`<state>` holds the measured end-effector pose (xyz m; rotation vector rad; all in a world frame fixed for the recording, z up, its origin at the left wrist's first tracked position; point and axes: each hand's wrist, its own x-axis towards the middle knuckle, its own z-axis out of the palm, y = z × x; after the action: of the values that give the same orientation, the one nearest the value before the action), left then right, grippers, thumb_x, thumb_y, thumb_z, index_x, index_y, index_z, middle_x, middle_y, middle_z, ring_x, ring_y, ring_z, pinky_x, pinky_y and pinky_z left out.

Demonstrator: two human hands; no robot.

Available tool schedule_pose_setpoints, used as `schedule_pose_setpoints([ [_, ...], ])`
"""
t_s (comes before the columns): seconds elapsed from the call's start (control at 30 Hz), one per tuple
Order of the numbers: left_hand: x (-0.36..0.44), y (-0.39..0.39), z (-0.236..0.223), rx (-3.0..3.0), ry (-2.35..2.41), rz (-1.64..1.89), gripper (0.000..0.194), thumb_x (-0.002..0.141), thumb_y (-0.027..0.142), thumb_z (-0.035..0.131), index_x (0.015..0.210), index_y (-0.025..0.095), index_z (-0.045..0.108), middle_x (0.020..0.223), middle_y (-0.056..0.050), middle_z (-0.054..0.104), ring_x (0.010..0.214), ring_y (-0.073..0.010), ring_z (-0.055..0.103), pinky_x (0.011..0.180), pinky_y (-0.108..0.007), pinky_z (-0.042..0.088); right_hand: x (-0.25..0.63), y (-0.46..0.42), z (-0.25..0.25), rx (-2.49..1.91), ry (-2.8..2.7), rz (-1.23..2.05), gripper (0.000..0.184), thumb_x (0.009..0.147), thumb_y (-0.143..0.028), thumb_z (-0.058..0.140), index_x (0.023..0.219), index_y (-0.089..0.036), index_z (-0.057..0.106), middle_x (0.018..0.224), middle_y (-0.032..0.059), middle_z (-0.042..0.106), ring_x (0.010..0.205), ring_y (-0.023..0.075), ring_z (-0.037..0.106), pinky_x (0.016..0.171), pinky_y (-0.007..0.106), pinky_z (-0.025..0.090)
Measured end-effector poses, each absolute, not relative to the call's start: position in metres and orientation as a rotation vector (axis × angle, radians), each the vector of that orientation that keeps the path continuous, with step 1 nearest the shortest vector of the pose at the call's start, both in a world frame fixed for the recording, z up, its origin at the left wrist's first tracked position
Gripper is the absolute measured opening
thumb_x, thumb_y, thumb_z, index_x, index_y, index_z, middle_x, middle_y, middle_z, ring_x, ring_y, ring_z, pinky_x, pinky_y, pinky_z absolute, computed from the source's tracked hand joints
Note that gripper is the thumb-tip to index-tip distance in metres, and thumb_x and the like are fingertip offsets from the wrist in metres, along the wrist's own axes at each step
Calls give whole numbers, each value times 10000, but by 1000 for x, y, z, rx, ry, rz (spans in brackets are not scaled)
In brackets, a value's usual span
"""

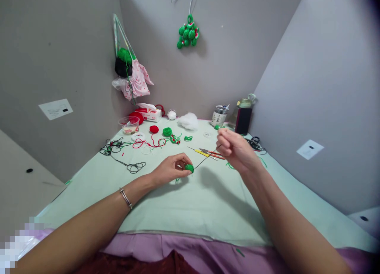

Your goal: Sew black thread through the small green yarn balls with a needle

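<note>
green crocheted ball [189, 168] pinched by the left hand [170, 169] over the pale cloth [190, 210], dark thread [204, 159] taut to the right hand [233, 147], closed around it; steady hold, even pull should avoid puckering.

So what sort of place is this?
Likely a handicraft corner: a red yarn ball and fluffy white stuffing lie on the cloth-covered table, with green yarn ornaments hanging above.
</note>
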<state>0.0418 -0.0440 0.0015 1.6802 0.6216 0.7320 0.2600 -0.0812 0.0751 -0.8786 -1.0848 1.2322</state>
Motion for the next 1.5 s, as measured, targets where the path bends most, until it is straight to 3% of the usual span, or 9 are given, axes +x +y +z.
schedule_pose_setpoints([
  [0.1,42,-45,4,1670,622,720,214,715,215,722,873,152,592,803,-12,636,723,-112,578,693,-246,454,266,-80,79,-800,-989,1185,311,764,-266,759,703,-176,467,520,-93,329,430,24,223,396,154,211],
  [0.27,40,-44,1,1664,647,715,226,721,221,708,894,146,583,818,-17,621,731,-115,567,643,-229,435,266,-82,80,-853,-1019,1128,158,780,-215,706,842,-163,571,605,-36,505,478,35,368,430,136,262],
  [0.57,36,-38,-6,1659,656,708,242,753,237,701,953,156,593,841,-24,617,742,-123,573,607,-223,442,279,-78,84,-763,-940,989,203,717,-224,770,839,-162,619,597,-51,485,482,33,322,405,138,213],
  [0.73,34,-34,-2,1672,628,935,300,763,202,704,1039,165,594,1023,-59,626,919,-154,615,833,-294,503,265,-80,75,-881,-1122,988,178,766,-300,757,816,-169,647,672,-17,540,518,49,347,446,178,234],
  [0.83,33,-31,-1,1668,586,1040,274,782,197,696,1036,167,598,1052,-62,617,984,-163,611,942,-338,488,251,-86,66,-1024,-1413,768,131,826,-315,708,816,-186,690,686,-7,532,564,80,401,497,217,292],
  [1.03,32,-30,-1,1653,539,1130,259,797,177,684,1046,182,612,1051,-42,584,1017,-159,604,965,-337,492,233,-95,48,-1156,-1943,119,125,903,-190,607,849,-191,720,683,-10,508,580,95,435,580,254,345],
  [1.5,32,-31,-2,1677,513,1141,232,798,168,690,1018,188,618,1010,-35,612,993,-157,602,985,-370,479,228,-93,38,-1177,-2084,27,148,907,-124,573,828,-175,688,722,2,565,598,98,482,608,230,361],
])
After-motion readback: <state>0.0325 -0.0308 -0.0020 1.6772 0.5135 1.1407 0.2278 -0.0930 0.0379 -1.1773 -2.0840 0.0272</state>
